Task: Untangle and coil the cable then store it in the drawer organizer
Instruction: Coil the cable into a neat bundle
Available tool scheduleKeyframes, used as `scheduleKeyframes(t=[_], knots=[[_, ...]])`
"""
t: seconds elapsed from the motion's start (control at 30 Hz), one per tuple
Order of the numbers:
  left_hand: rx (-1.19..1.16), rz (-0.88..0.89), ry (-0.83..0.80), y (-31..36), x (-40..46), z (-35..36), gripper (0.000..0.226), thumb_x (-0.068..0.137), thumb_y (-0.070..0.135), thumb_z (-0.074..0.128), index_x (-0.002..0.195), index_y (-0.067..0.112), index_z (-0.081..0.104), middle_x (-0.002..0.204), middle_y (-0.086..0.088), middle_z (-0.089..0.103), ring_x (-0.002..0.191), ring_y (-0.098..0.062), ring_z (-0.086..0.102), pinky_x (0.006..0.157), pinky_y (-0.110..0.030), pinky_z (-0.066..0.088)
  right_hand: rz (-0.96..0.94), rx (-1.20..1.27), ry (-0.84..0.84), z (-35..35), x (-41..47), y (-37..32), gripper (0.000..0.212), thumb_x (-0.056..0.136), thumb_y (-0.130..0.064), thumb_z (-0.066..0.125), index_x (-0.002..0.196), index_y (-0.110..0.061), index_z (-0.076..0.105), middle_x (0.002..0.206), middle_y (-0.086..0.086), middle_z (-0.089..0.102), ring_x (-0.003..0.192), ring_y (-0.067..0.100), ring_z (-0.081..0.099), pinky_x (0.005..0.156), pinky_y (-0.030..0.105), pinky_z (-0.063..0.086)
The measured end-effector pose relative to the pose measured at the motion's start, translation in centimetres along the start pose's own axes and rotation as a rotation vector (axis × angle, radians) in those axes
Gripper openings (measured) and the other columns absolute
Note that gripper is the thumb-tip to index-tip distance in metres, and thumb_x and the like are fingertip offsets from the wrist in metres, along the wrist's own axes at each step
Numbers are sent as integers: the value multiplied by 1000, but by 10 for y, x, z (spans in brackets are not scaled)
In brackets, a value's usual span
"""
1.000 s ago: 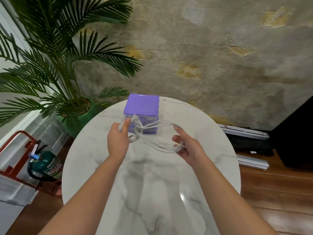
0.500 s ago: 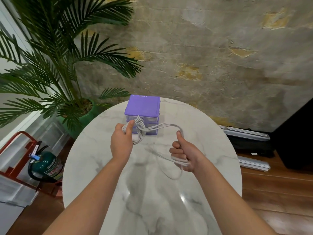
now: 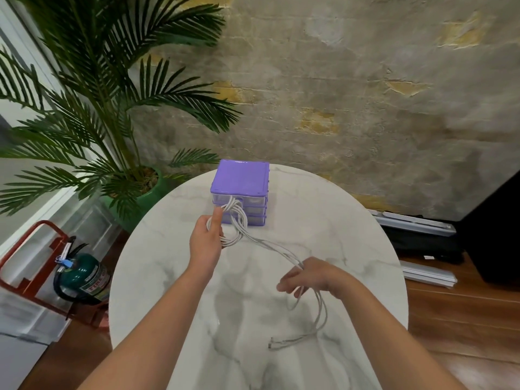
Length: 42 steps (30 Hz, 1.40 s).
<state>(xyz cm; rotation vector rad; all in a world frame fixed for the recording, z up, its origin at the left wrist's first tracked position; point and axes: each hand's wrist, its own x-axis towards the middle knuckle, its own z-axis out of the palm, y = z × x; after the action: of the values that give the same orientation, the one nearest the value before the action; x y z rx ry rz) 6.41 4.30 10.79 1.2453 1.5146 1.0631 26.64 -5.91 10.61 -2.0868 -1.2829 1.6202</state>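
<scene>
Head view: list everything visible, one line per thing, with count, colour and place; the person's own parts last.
cable: 1, white, strung between both hands, loose end hanging to the table
organizer: 1, purple with clear drawers, far side of the table, drawers shut
table: 1, round, white marble, centre
palm: 1, green, in a green pot, left behind the table
extinguisher: 1, dark green, in a red stand, floor at left
slats: several, white, on the floor at right
wall: 1, weathered grey and yellow, behind
left hand: 1, grips the coiled loops near the organizer
right hand: 1, cable strands run through its fingers
</scene>
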Motion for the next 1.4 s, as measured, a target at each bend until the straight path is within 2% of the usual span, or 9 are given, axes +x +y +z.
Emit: scheduleKeyframes(t=[0.07, 0.2, 0.4, 0.6, 0.73, 0.87, 1.07, 1.23, 1.4], knots=[[21, 46, -17, -1, -1, 4, 43, 95, 53, 46, 80, 13, 50, 66, 0, 53, 61, -15, 49, 61, -31, 39, -69, -98, -40, -5, -11, -21, 45, 68, -46, 83, 104, -19, 75, 88, -10, 74, 83, 8, 69, 89, 24, 50], [48, 161, -83, 3, -9, 16, 34, 95, 50, 48, 73, 24, 49, 61, 3, 52, 50, -4, 46, 55, -25, 38, -176, 49, 30, -1, -14, -59, 51, 78, -67, 62, 102, -23, 69, 86, -8, 76, 78, 8, 70, 89, 25, 45], [-83, 103, -247, 13, -7, 25, 30, 96, 39, 54, 83, 13, 59, 65, 4, 57, 60, -7, 54, 58, -21, 48, -136, 324, 202, 2, -1, -77, 34, 101, -35, 46, 96, -4, 57, 61, 7, 50, 41, 18, 50, 50, 29, 53], [-117, -29, -576, 21, 2, 15, 21, 94, 23, 62, 111, 10, 62, 83, 1, 70, 77, -12, 65, 70, -24, 54, -105, -130, 464, -1, 4, -75, 29, 100, -40, 42, 97, -12, 48, 104, 15, 61, 80, 27, 52, 64, 30, 39], [10, -93, -557, 43, 8, 19, 40, 91, 48, 59, 92, 10, 69, 75, 0, 69, 66, -14, 62, 74, -31, 53, -151, -287, 494, 6, 1, -72, 26, 100, -35, 41, 103, -11, 51, 115, 15, 62, 97, 32, 57, 71, 31, 36], [28, -228, -552, 51, 10, 29, 35, 97, 31, 41, 74, 10, 58, 57, -2, 52, 45, -14, 49, 71, -38, 56, -208, -312, 538, 14, 0, -72, 20, 101, -30, 42, 101, -12, 50, 110, 15, 64, 99, 34, 59, 68, 31, 35], [-125, -400, -566, 48, 12, 32, 28, 95, 19, 33, 83, 11, 56, 55, 0, 44, 45, -13, 31, 47, -24, 43, -152, -294, 551, 18, 2, -65, 16, 101, -24, 39, 102, -10, 46, 109, 13, 64, 91, 32, 58, 68, 32, 37], [-197, -379, -470, 39, 9, 36, 22, 92, 30, 38, 75, 19, 45, 48, 8, 29, 43, -10, 16, 39, -20, 17, -182, -247, 632, 19, -3, -68, 28, 101, -42, 36, 99, -16, 46, 97, 7, 66, 81, 29, 56, 67, 34, 42], [-105, -255, -334, 30, 2, 44, 31, 95, 43, 47, 72, 22, 43, 58, 5, 32, 45, -10, 25, 42, -22, 22, -210, -229, 612, 24, -9, -74, 25, 102, -39, 35, 98, -16, 46, 99, 9, 66, 81, 29, 54, 66, 33, 39]])
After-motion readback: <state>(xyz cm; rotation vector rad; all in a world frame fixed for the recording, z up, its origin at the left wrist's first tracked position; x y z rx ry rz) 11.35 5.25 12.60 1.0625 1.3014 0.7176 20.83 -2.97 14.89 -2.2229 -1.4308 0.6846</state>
